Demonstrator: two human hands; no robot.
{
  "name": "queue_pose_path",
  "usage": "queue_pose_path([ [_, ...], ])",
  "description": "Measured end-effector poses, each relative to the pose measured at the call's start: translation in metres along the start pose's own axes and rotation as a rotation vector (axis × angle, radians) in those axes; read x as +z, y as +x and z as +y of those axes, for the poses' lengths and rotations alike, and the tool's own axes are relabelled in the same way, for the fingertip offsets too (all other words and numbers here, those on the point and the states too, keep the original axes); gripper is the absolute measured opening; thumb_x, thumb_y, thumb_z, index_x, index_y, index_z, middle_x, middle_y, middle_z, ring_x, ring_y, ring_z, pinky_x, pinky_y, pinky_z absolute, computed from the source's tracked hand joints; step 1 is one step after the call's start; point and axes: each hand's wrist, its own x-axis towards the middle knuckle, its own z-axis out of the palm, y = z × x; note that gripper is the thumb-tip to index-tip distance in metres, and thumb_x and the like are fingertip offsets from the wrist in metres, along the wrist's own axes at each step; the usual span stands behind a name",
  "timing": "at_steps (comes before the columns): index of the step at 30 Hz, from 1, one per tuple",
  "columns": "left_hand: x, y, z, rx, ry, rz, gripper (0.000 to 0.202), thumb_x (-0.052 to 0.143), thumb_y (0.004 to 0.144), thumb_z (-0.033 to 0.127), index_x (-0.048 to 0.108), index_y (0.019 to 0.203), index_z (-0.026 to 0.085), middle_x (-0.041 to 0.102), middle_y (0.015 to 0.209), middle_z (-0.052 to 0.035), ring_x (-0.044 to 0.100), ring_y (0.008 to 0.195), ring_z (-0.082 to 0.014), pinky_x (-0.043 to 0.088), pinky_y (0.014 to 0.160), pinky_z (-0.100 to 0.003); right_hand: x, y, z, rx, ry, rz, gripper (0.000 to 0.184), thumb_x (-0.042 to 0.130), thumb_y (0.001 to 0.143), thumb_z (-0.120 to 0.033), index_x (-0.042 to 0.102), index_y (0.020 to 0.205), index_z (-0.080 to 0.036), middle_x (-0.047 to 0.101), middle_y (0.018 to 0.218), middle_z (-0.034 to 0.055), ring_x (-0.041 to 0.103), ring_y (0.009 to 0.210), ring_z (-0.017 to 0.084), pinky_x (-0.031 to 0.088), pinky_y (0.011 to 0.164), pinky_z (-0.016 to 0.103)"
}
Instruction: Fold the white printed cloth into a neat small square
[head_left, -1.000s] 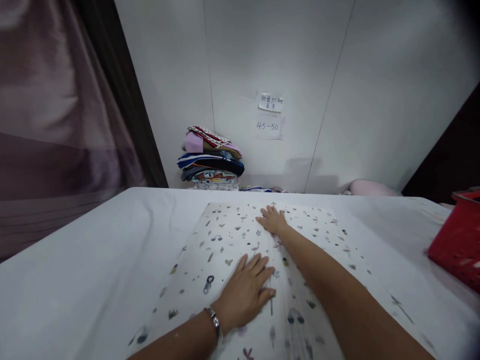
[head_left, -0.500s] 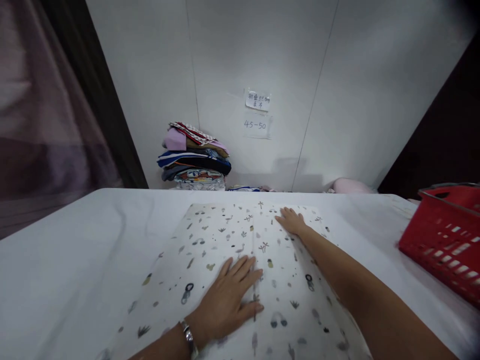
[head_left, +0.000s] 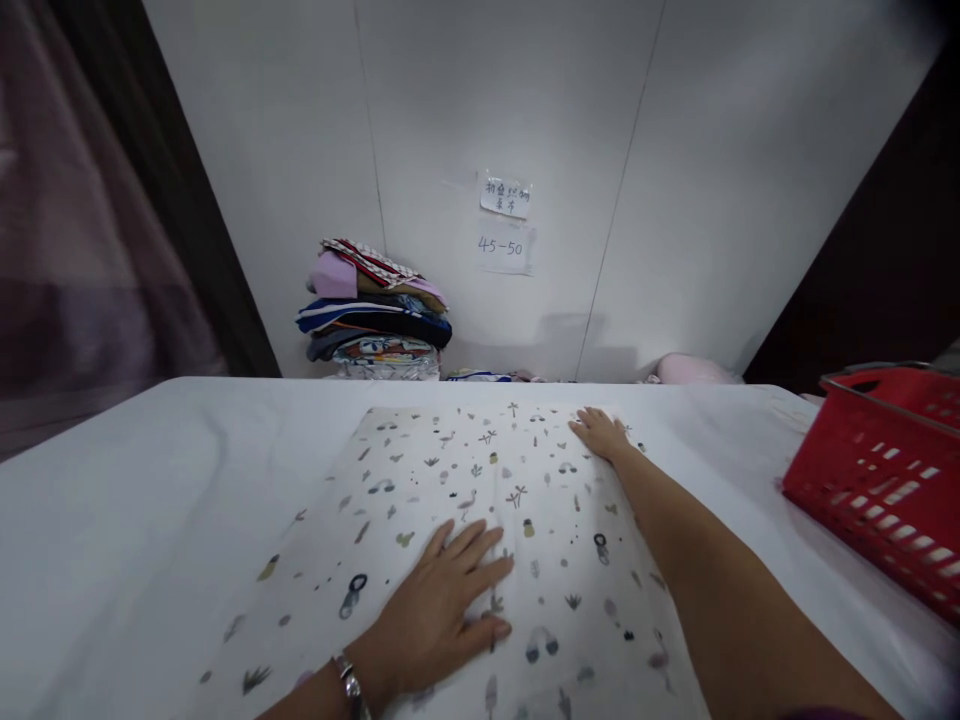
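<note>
A white cloth (head_left: 420, 490) printed with small dark motifs lies flat on the white table (head_left: 150, 480). My left hand (head_left: 439, 610) rests palm down on its near middle, fingers spread, with a metal bracelet on the wrist. Far across the cloth, my right hand (head_left: 600, 432) lies flat near the far right corner, fingers stretched out, the arm reaching over the cloth's right side. Neither hand holds anything.
A pile of folded clothes (head_left: 375, 310) stands against the white wall at the back. Two paper notes (head_left: 504, 220) are stuck on the wall. A red plastic basket (head_left: 877, 470) sits at the table's right. A pink item (head_left: 694, 368) lies at the back right.
My right hand has slid to the right along the cloth's far edge, from the middle toward the corner. The left hand stays flat. The view has turned right, showing more of the red basket.
</note>
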Motion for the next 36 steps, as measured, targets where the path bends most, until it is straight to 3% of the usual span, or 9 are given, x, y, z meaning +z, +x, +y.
queue_pose_path([
  [4,-0.001,0.000,0.001,-0.021,-0.005,-0.010,0.054,0.040,0.086,0.058,0.033,0.137,0.041,0.025,0.148,0.0031,0.021,0.137,-0.0278,0.010,0.111,-0.058,-0.001,-0.004,0.007,0.010,0.007,0.027,0.053,0.020,0.092,-0.051,0.039,0.135,-0.026,0.026,0.148,0.0058,0.020,0.136,0.025,0.016,0.106,0.053],
  [8,0.001,-0.001,0.000,-0.027,-0.002,0.000,0.054,0.037,0.087,0.058,0.033,0.137,0.039,0.026,0.149,0.0022,0.021,0.137,-0.0266,0.010,0.112,-0.054,-0.004,-0.042,0.022,0.042,0.001,0.056,0.052,0.023,0.092,-0.048,0.041,0.133,-0.022,0.030,0.146,0.0094,0.022,0.135,0.028,0.022,0.105,0.052],
  [13,0.005,0.003,-0.001,-0.006,0.022,0.021,0.053,0.033,0.088,0.059,0.036,0.137,0.037,0.027,0.148,0.0020,0.022,0.137,-0.0238,0.011,0.113,-0.048,0.001,-0.130,0.063,0.044,0.025,0.038,0.057,0.031,0.090,-0.047,0.038,0.137,-0.017,0.029,0.147,0.0099,0.024,0.136,0.023,0.028,0.107,0.037],
  [17,0.002,0.001,-0.003,-0.056,0.079,0.057,0.058,0.030,0.088,0.060,0.038,0.137,0.029,0.034,0.146,-0.0029,0.026,0.135,-0.0234,0.017,0.111,-0.045,0.010,-0.213,0.090,0.065,0.149,0.065,0.063,0.034,0.087,-0.048,0.033,0.141,-0.014,0.034,0.145,0.0077,0.031,0.133,0.021,0.026,0.109,0.034],
  [20,-0.007,-0.021,-0.004,-0.118,0.141,0.127,0.054,0.030,0.089,0.058,0.049,0.128,0.025,0.045,0.138,-0.0049,0.035,0.130,-0.0237,0.022,0.109,-0.044,0.011,-0.274,0.098,0.064,0.201,0.073,0.065,0.036,0.085,-0.047,0.031,0.141,-0.016,0.037,0.143,0.0064,0.036,0.130,0.022,0.028,0.108,0.034],
  [24,-0.013,-0.073,0.005,-0.137,0.189,0.165,0.051,0.032,0.089,0.056,0.055,0.122,0.024,0.050,0.134,-0.0056,0.042,0.125,-0.0240,0.031,0.105,-0.043,0.001,-0.334,0.093,0.074,0.147,0.114,0.061,0.037,0.085,-0.045,0.035,0.140,-0.018,0.050,0.133,0.0089,0.043,0.123,0.026,0.033,0.103,0.037],
  [29,0.003,-0.124,0.029,-0.085,0.234,0.123,0.056,0.042,0.084,0.060,0.048,0.130,0.027,0.044,0.139,-0.0053,0.039,0.128,-0.0273,0.031,0.105,-0.047,-0.014,-0.347,0.085,0.283,0.297,0.095,0.063,0.045,0.083,-0.043,0.036,0.140,-0.017,0.063,0.109,0.0100,0.059,0.099,0.025,0.043,0.085,0.033],
  [33,0.013,-0.135,0.036,-0.024,0.283,0.154,0.057,0.045,0.082,0.061,0.049,0.129,0.028,0.044,0.139,-0.0052,0.041,0.126,-0.0280,0.035,0.103,-0.047,-0.022,-0.336,0.084,0.377,0.434,0.074,0.058,0.061,0.074,-0.034,0.051,0.129,-0.017,0.065,0.106,0.0099,0.058,0.100,0.027,0.043,0.086,0.034],
  [36,0.013,-0.133,0.033,-0.026,0.315,0.202,0.052,0.042,0.085,0.057,0.053,0.125,0.025,0.048,0.136,-0.0065,0.045,0.122,-0.0277,0.039,0.100,-0.045,-0.024,-0.330,0.083,0.419,0.507,0.095,0.054,0.064,0.070,-0.027,0.056,0.122,-0.016,0.066,0.099,0.0097,0.062,0.085,0.023,0.049,0.074,0.032],
])
